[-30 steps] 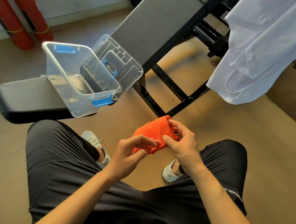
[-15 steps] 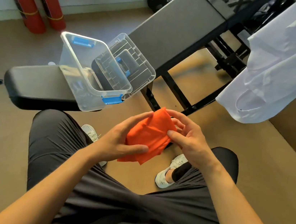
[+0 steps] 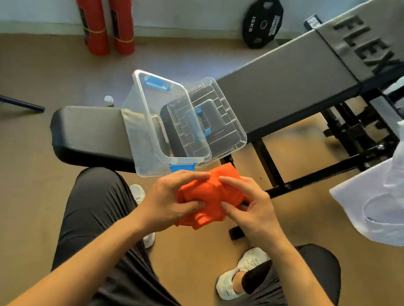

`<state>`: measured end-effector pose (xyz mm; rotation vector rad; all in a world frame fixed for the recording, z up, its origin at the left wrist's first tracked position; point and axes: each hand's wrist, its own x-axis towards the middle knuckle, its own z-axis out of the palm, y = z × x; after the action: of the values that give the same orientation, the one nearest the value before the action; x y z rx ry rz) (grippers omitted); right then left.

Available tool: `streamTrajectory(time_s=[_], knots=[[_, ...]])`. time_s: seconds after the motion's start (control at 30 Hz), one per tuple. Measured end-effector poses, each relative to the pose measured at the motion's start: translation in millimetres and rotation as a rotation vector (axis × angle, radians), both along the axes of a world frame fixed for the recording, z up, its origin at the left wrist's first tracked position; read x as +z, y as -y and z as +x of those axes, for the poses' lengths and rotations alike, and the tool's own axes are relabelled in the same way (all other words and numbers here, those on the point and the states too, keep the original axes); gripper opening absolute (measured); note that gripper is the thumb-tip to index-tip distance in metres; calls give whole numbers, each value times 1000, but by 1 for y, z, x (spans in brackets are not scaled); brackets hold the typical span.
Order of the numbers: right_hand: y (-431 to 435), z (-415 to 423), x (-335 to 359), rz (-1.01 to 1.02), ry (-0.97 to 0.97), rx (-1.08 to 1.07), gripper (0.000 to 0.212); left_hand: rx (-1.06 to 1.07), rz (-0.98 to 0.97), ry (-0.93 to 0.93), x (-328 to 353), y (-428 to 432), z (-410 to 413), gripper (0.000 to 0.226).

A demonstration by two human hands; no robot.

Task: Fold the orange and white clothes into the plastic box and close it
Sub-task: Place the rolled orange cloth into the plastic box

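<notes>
Hands: left hand (image 3: 169,200) and right hand (image 3: 247,207) both pinch a bunched orange cloth (image 3: 209,195), fingers clamped on it.
Box: clear plastic box (image 3: 147,130) open on black bench (image 3: 90,135), just beyond.
White garment (image 3: 402,184): hanging right.

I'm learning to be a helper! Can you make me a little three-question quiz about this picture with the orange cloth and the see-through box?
1. True or false: the orange cloth is already inside the plastic box.
2. Which hands grip the cloth? A) left hand only B) right hand only C) both
3. Fill in: the white garment hangs at the ___ edge of the view.

Key: 1 false; 2 C; 3 right.
</notes>
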<state>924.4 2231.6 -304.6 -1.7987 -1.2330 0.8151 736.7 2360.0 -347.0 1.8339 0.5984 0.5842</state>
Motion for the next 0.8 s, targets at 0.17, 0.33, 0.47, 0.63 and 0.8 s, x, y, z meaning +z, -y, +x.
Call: streamTrajectory(time_s=[0.17,0.33,0.47,0.63,0.8], knots=[[-55,22,16,125,61,-33,43,126,97,5,16,-38,13,56],[-114,42,35,197,151,-64,48,476,204,-58,12,-94,10,48],[-168,47,29,203,220,-91,47,672,256,-297,-10,-131,8,59],[-222,36,6,166,245,-85,44,611,201,-314,-24,-131,5,57],[-265,13,-21,104,258,-125,45,688,200,-247,-26,-123,-4,50]])
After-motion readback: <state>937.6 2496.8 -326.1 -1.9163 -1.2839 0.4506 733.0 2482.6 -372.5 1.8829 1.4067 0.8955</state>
